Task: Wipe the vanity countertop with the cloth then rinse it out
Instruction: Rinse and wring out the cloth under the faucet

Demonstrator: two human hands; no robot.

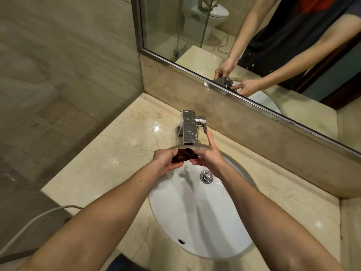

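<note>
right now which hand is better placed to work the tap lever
Right hand: its index finger already reaches up to the tap lever. The left hand is closed on the cloth.

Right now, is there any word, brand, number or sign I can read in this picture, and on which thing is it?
None can be read. The faucet, its handle, the sink, the drain, the dark cloth and the mirror show no legible text.

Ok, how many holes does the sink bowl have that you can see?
2. The drain sits in the bottom of the sink, below the hands; the small overflow hole is in the near wall. The arms may hide others.
</note>
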